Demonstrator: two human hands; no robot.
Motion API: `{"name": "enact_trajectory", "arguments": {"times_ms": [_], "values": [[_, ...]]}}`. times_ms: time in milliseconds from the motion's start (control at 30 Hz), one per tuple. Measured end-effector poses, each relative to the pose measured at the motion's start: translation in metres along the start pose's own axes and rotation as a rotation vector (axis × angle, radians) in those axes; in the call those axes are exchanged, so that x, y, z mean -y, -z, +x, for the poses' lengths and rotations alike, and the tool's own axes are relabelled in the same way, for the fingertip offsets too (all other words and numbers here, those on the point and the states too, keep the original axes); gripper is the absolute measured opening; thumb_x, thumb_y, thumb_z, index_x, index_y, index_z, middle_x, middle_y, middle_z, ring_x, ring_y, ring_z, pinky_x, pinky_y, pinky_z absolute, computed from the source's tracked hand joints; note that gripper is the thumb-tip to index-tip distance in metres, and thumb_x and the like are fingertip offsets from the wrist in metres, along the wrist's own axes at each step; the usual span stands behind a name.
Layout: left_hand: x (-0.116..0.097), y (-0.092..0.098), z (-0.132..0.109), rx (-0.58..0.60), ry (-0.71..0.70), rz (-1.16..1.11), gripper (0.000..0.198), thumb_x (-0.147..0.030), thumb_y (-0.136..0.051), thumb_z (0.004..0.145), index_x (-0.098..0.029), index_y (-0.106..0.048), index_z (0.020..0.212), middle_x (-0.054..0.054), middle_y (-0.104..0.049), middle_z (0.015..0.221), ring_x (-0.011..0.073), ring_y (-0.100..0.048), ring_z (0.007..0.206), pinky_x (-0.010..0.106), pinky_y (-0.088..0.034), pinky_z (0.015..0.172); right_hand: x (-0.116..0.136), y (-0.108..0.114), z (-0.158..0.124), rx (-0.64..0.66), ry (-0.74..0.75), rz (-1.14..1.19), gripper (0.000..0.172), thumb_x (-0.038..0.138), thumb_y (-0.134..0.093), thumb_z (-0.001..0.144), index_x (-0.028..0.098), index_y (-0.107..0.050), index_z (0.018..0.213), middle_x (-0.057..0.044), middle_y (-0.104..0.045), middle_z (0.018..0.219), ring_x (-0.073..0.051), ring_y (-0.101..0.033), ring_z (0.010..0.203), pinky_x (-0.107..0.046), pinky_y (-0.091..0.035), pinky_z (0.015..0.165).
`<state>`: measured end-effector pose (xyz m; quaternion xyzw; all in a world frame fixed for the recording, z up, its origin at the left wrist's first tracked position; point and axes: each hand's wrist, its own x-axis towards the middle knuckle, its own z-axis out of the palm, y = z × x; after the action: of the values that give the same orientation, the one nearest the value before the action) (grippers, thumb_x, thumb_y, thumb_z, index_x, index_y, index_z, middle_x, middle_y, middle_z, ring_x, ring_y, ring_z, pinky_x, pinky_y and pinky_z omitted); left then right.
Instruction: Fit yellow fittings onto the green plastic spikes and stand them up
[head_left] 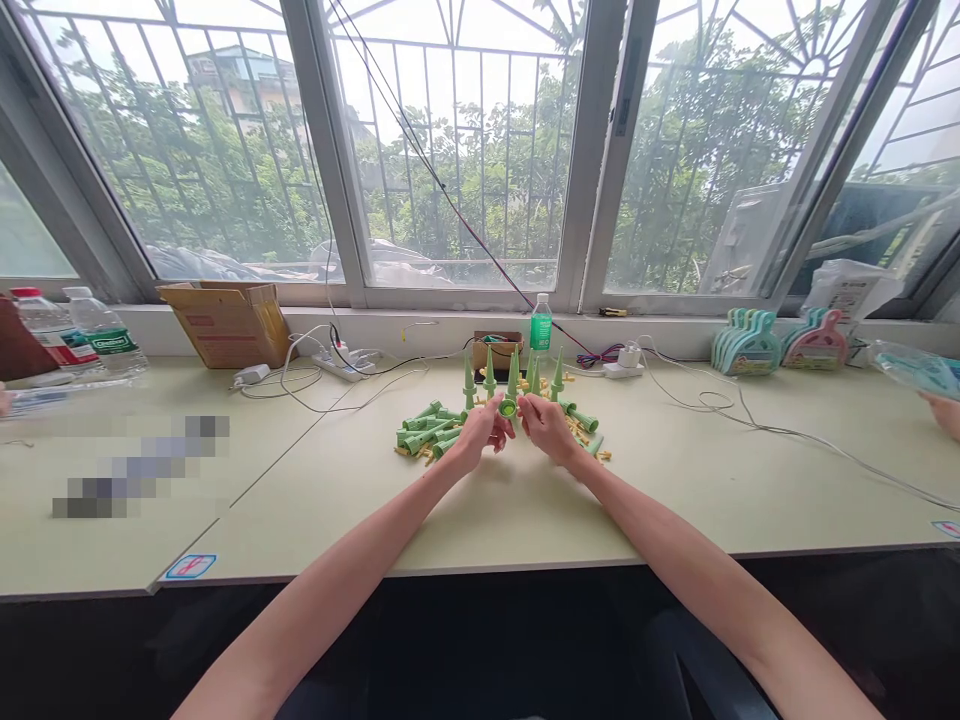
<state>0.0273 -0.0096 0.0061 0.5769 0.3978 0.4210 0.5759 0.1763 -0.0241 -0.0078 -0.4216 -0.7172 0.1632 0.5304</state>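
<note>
My left hand (480,437) grips a green plastic watering spike (508,409), its round open end turned towards me. Beside that end my right hand (547,428) is closed, fingertips pinched close to the rim; whatever is between them is hidden. Just behind my hands stands a row of several upright green spikes (513,375), points up. A pile of spikes (427,432) lies left of my left hand, with small yellow plastic pieces (405,451) among them. More spikes (585,418) and yellow pieces (602,456) lie to the right of my right hand, partly covered by it.
At the back of the pale table (360,520) stand a small cardboard box (491,343), a green-labelled bottle (541,325) and a larger carton (225,325). Cables run from power strips (345,362). Pastel hangers (750,345) stand right. Another person's hand (943,412) holds a plastic bag.
</note>
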Motion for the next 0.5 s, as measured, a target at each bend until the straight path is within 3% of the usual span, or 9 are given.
{"name": "enact_trajectory", "arguments": {"times_ms": [267, 500], "values": [[-0.0024, -0.0025, -0.0059, 0.032, -0.072, -0.077, 0.046, -0.058, -0.055, 0.08, -0.012, -0.057, 0.071, 0.011, -0.066, 0.075, 0.0078, -0.046, 0.039, 0.024, -0.034, 0.038, 0.0031, 0.0012, -0.0002, 0.028, -0.037, 0.028, 0.039, 0.051, -0.031, 0.096, 0.022, -0.037, 0.07, 0.006, -0.044, 0.048, -0.01, -0.039, 0.041, -0.024, -0.032, 0.047], [-0.0039, 0.0003, -0.0069, 0.07, -0.101, -0.091, 0.043, -0.055, -0.061, 0.077, -0.013, -0.056, 0.08, 0.006, -0.061, 0.073, 0.0068, -0.046, 0.04, 0.023, -0.034, 0.039, 0.0032, 0.0021, 0.0, 0.055, -0.037, -0.003, 0.035, 0.048, -0.03, 0.097, 0.023, -0.039, 0.075, 0.006, -0.044, 0.049, -0.01, -0.037, 0.041, -0.024, -0.031, 0.048]]}}
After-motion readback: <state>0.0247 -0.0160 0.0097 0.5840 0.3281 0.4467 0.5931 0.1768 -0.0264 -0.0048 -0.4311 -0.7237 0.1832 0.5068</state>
